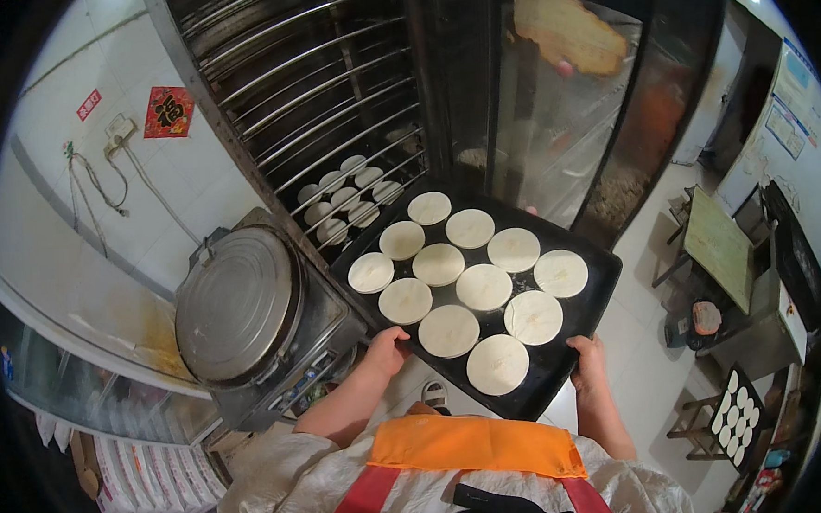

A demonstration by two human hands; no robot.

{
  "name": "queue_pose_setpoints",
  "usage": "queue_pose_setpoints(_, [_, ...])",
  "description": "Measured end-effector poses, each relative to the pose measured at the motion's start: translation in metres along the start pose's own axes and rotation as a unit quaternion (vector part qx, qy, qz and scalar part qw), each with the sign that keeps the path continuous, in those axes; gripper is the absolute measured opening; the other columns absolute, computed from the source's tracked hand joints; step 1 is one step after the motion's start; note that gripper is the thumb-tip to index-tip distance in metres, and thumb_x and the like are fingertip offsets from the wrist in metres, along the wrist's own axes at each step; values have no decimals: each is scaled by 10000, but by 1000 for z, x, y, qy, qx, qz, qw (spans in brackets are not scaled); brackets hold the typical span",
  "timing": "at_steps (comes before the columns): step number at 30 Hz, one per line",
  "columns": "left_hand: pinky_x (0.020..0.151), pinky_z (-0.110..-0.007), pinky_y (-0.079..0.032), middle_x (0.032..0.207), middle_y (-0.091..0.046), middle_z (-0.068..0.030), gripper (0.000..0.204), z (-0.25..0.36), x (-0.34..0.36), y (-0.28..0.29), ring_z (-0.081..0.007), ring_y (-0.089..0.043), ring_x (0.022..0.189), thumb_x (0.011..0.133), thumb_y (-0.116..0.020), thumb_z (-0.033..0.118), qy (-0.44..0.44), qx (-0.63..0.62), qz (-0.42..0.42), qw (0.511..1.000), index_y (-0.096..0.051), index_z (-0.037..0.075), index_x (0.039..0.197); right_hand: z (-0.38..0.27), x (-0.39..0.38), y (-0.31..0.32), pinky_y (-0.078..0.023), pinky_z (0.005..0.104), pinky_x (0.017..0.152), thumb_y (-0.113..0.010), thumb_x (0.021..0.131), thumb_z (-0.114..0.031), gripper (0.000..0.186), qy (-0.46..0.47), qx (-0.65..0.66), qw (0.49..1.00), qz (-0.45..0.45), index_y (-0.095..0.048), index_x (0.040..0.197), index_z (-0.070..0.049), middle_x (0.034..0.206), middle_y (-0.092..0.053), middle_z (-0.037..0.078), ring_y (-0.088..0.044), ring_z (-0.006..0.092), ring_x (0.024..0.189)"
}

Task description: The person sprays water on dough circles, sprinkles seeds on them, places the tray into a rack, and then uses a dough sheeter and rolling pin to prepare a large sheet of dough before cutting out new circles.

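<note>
A black baking tray (pixel 581 314) with several flat round pieces of pale dough (pixel 485 287) in rows spans the space before me. My left hand (pixel 386 347) grips its near left edge, and my right hand (pixel 587 356) grips its right edge; the fingers under the tray are partly hidden. The tray's far corner is at the opening of a tall metal rack (pixel 329 121) with many rails. Deeper in the rack, low down, sit more dough rounds (pixel 343 200) behind the rails.
Left of the tray stands a round lidded griddle (pixel 237 305) on a stove. White sacks (pixel 148 479) are stacked at lower left. At right are a green-topped table (pixel 718 248) and another dough-filled tray (pixel 736 418) on a stool. A dark-framed glass panel (pixel 562 128) rises beyond the tray.
</note>
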State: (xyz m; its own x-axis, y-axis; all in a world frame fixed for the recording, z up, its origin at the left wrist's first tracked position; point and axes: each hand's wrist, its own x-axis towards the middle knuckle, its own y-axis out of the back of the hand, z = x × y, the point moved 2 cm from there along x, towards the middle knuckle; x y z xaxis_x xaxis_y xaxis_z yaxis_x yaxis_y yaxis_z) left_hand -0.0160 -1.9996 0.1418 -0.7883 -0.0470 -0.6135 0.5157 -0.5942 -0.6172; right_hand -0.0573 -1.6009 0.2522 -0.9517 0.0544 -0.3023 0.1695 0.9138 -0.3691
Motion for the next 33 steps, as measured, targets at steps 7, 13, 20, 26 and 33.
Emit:
queue_pose_setpoints(7, [806,-411,-504,953,-607,-94,196,70,50,-4,-285,-589,878,693,-563,-6,1,14,21,1000,-562,20,887,28,54,-47,-495,358,835,-536,679,-8,450,-20,-3,1000,23,-508,1115,102,1006,-620,164,-610,275,896])
queue_pose_setpoints(13, [819,-392,-444,989,-632,-99,163,123,85,46,-247,-563,962,760,-574,61,-19,1,116,993,-581,25,919,84,104,-106,-500,363,840,-558,676,19,419,-65,38,997,-17,-554,1094,47,986,-641,124,-617,261,898])
queue_pose_setpoints(20, [744,-333,-492,1041,-651,-96,320,165,53,37,-221,-636,869,866,-658,225,-89,121,131,980,-584,28,1108,203,173,-198,-465,396,686,-651,767,-110,104,-316,102,932,-148,-636,861,-66,857,-630,72,-570,241,763])
queue_pose_setpoints(26, [962,-488,-445,1168,-582,-174,376,105,-29,135,-334,-598,1077,878,-628,228,5,84,133,988,-482,25,1159,260,234,-283,-441,381,668,-649,695,-64,126,-323,105,933,-117,-605,809,-95,790,-572,40,-510,232,690])
queue_pose_setpoints(33, [918,-476,-491,1222,-557,-232,346,42,-82,186,-429,-557,1131,904,-577,193,-14,225,133,965,-494,-25,1160,255,275,-360,-547,427,657,-642,789,-128,268,-319,45,940,-107,-558,1007,4,722,-532,114,-472,217,483])
